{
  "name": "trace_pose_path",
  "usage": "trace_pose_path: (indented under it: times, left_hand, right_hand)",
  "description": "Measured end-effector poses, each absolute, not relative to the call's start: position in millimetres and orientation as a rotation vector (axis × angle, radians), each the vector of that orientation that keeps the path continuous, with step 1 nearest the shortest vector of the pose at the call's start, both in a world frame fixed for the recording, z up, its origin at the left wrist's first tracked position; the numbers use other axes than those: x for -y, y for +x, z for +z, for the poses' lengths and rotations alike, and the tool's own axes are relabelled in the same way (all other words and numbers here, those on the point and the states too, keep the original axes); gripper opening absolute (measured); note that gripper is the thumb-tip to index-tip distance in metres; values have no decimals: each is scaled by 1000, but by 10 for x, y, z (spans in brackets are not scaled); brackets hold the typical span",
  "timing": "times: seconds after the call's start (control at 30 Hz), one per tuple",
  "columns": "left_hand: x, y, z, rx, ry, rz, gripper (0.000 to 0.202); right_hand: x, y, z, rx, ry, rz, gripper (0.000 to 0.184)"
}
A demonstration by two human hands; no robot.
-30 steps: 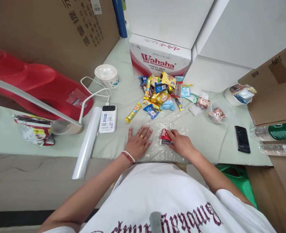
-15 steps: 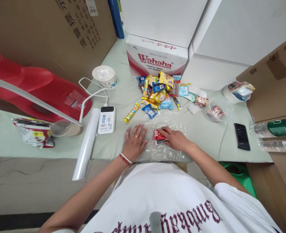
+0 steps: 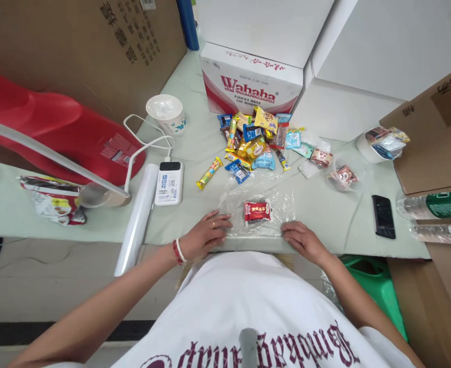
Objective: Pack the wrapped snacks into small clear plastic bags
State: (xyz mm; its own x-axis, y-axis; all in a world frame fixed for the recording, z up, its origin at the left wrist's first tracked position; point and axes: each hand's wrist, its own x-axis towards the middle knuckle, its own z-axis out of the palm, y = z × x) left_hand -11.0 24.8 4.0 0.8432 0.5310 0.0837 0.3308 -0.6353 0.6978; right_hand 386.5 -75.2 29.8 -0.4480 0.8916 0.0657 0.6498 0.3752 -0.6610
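Observation:
A red snack packet point(image 3: 257, 211) lies flat on a clear plastic sheet point(image 3: 282, 202) spread at the near edge of the pale green table point(image 3: 194, 145). My left hand point(image 3: 205, 235) is closed on the sheet's near left corner, fingers pressed together on its edge. My right hand point(image 3: 303, 238) is closed on the near right corner. Neither hand touches the packet, which lies between them and slightly farther away.
A pile of wrapped snacks point(image 3: 253, 144) sits beyond the sheet before a Wahaha box point(image 3: 252, 87). To the left are a power bank point(image 3: 169, 183), a film roll point(image 3: 137, 220) and a paper cup point(image 3: 166, 112). A phone point(image 3: 383, 216) and bottles point(image 3: 435, 204) lie right.
My right hand let go of the red packet and drew back to the sheet's near right corner. My left hand lifted off the sheet and slid back to its near left corner.

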Motion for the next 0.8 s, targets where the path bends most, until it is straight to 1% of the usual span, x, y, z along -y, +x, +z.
trace_pose_path:
  times: [0.1,0.2,0.27,0.37,0.43,0.5,0.53,0.6,0.63,0.67,0.7,0.73,0.77,0.8]
  left_hand:
    - [-414,-12,159,-766,2197,400,28]
    - [-624,133,267,-941,2218,407,37]
    - [-748,243,276,-1071,2266,406,37]
    - [-844,391,189,-1269,2296,366,34]
    - [-840,459,101,-1356,2311,349,35]
    - [-804,501,21,-1412,2317,374,34]
    - [-784,514,-12,-1441,2307,409,31]
    - [-751,531,-67,-1513,2260,524,23]
    - [-743,537,-88,-1549,2229,593,26]
    - [-739,543,-105,-1583,2199,653,35]
    - [-740,549,-119,-1612,2173,695,46]
    - [-744,556,-127,-1636,2153,712,55]
    - [-751,563,-131,-1654,2141,707,59]
    - [-759,572,-131,-1668,2133,687,60]
  right_hand:
    - [525,3896,435,2157,-1419,901,27]
    - [265,3951,540,2075,-1535,948,31]
    - [95,3984,544,2044,-1635,975,32]
    - [-141,3995,517,2171,-1817,1009,27]
    - [-300,3956,533,2310,-1912,932,23]
    - [-483,3861,579,2366,-1948,715,23]
    - [-586,3791,603,2364,-1933,589,27]
    - [-805,3619,625,2377,-1878,421,40]
    - [-913,3525,620,2406,-1866,390,48]
    - [-1012,3435,608,2439,-1880,393,52]
    - [-1098,3355,593,2465,-1915,419,53]
    - [-1164,3290,582,2480,-1955,458,49]
    - [-1206,3244,579,2486,-1987,499,41]
    - [-1221,3217,590,2491,-2000,540,32]
